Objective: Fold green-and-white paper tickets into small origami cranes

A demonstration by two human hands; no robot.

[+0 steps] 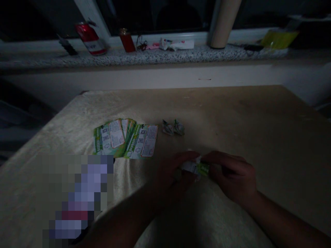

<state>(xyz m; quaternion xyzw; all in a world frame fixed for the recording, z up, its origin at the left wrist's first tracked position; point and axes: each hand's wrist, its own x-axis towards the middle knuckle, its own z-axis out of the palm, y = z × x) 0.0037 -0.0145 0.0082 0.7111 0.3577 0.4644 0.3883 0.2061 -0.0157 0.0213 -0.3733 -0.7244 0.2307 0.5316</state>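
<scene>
Both my hands meet over the near middle of a table covered in pale cloth [232,113]. My left hand [172,175] and my right hand [232,177] pinch a small folded green and white paper [196,168] between their fingertips. Beyond them lie two small folded paper pieces [173,127]. To the left of those, several green and white flyers [125,138] are fanned out flat on the cloth.
A stone window ledge [155,57] runs along the back with a red can [90,38], a red lighter [127,40], a white packet [177,44], a pale tube [222,24] and a yellow bag [279,38]. A blurred-out patch [80,196] covers the near left.
</scene>
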